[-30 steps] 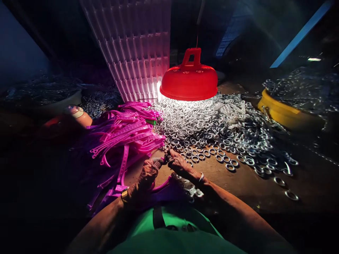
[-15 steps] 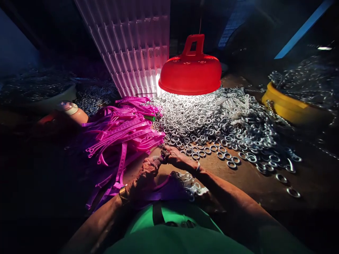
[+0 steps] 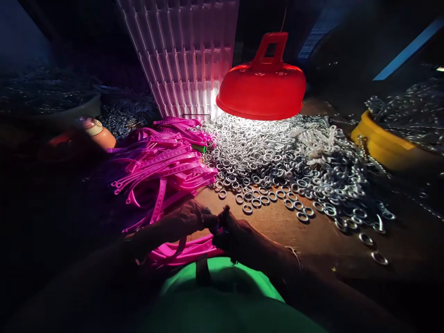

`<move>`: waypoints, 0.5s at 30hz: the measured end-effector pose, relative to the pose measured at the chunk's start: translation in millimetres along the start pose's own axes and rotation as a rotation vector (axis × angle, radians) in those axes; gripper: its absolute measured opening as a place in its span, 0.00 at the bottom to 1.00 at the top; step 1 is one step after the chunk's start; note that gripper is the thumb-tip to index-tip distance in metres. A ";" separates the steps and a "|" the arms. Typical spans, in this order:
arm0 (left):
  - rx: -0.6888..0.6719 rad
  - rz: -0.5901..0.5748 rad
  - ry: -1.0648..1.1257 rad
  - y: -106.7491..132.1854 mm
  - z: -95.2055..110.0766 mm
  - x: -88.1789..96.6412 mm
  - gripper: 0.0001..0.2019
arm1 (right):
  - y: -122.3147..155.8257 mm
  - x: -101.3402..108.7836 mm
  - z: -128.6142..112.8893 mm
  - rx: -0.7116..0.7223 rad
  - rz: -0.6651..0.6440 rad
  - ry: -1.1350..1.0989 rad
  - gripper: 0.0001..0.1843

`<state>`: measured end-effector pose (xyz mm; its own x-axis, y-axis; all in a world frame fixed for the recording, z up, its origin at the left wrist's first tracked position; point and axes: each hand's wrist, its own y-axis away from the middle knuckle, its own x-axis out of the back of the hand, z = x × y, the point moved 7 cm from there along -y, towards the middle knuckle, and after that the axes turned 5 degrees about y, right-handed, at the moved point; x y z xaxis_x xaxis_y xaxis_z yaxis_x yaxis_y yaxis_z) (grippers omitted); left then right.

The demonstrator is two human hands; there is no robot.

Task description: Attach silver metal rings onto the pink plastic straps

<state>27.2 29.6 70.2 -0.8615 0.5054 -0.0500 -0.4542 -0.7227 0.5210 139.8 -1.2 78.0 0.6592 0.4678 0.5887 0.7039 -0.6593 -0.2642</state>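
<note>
Down at the near edge of the bench (image 3: 287,231), just above the green cloth (image 3: 222,296) on the person's lap, the two hands meet fingertip to fingertip. The left hand (image 3: 183,222) and the right hand (image 3: 239,236) are both curled around something small where they touch, with a pink strap (image 3: 183,252) looping beneath them — it is too dark there to tell what each one actually grips, or how tightly.

That strap lies at the near edge, touching the lap cloth and running under both hands. Behind it, toward the left side of the bench, a loose heap of pink straps (image 3: 163,166) spreads out. Just beside that heap, in the middle of the bench, lies a wide pile of small metal rings (image 3: 274,162), thinning to single rings toward the near right. Among them, further right, sits a clump of pale white plastic pieces (image 3: 321,141).

A red lamp shade (image 3: 262,92) hangs low over the far part of the ring pile and lights only that patch of brown surface; everything else in the room is dim. A white ribbed panel (image 3: 187,55) stands upright at the far edge. A yellow tub (image 3: 381,143) heaped with metal parts sits at the far right — a small bottle (image 3: 95,132) lies at the far left.
</note>
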 end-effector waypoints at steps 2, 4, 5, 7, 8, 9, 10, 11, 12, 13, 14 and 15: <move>0.002 -0.092 -0.017 8.0 -6.1 -14.1 0.19 | 13.1 -3.1 -9.5 -0.017 -0.014 0.006 0.29; -0.031 -0.167 0.044 13.8 -13.7 -28.4 0.20 | 25.3 -6.8 -14.4 -0.097 -0.061 0.008 0.29; -0.044 -0.188 0.089 15.9 -18.2 -34.3 0.21 | 31.1 -9.0 -15.2 -0.158 -0.090 -0.010 0.30; -0.071 -0.215 0.186 19.3 -26.2 -44.0 0.24 | 41.2 -12.2 -16.0 -0.272 -0.118 -0.050 0.28; -0.078 -0.225 0.220 20.8 -29.7 -47.9 0.25 | 45.2 -12.8 -16.3 -0.308 -0.107 -0.058 0.27; -0.084 -0.234 0.241 22.4 -32.6 -51.0 0.25 | 48.2 -13.4 -16.6 -0.326 -0.086 -0.055 0.25; -0.090 -0.238 0.255 24.0 -34.8 -53.1 0.26 | 50.5 -13.9 -16.6 -0.329 -0.055 -0.044 0.24; -0.091 -0.234 0.265 25.6 -36.8 -54.2 0.26 | 52.4 -14.7 -16.2 -0.327 -0.023 -0.029 0.23; -0.078 -0.234 0.268 27.2 -39.4 -55.3 0.25 | 53.8 -16.5 -15.2 -0.323 0.003 -0.027 0.22; -0.057 -0.232 0.267 28.7 -42.3 -56.1 0.25 | 55.2 -18.7 -13.1 -0.332 0.026 -0.052 0.22; -0.039 -0.230 0.267 30.1 -44.9 -56.7 0.25 | 56.3 -21.2 -10.3 -0.352 0.047 -0.095 0.21; -0.032 -0.228 0.269 31.1 -46.5 -57.3 0.24 | 57.1 -23.5 -7.4 -0.380 0.063 -0.143 0.20</move>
<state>51.9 -43.8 49.7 -0.7642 0.5162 -0.3866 -0.6448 -0.6222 0.4439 162.6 -54.2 54.7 0.7471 0.4791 0.4608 0.5306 -0.8473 0.0207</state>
